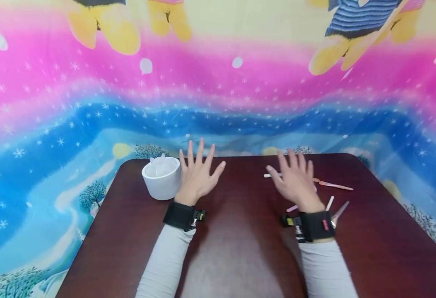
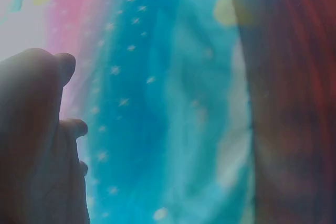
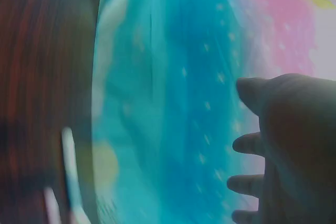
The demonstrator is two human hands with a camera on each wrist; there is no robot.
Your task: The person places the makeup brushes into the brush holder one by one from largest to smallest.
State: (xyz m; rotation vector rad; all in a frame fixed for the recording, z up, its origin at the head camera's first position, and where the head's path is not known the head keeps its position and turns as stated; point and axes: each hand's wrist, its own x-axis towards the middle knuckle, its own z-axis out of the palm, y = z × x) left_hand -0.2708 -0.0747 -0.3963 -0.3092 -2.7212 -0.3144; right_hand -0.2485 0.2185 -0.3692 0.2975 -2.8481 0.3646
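My left hand (image 1: 198, 176) has its fingers straight and spread, holding nothing. It overlaps the right rim of a round white pot (image 1: 162, 187) in the head view. Inside the pot shows a whitish piece with pointed, ear-like tips (image 1: 159, 166). Fingers also spread, my right hand (image 1: 296, 182) is over several slim sticks and brushes and grips none of them. A white stick (image 1: 268, 176) pokes out left of its thumb; a pinkish brush (image 1: 337, 186) lies to its right. Below it are a pink stick (image 1: 291, 208), a white stick (image 1: 330, 203) and a grey-tipped brush (image 1: 340, 212), partly covered by the wrist.
The dark red-brown table (image 1: 236, 248) has rounded far corners. A printed cloth (image 1: 218, 95) with snowflakes and cartoon figures hangs behind and beside it. Both wrists carry black straps, the left strap (image 1: 180, 216) and the right strap (image 1: 316, 225).
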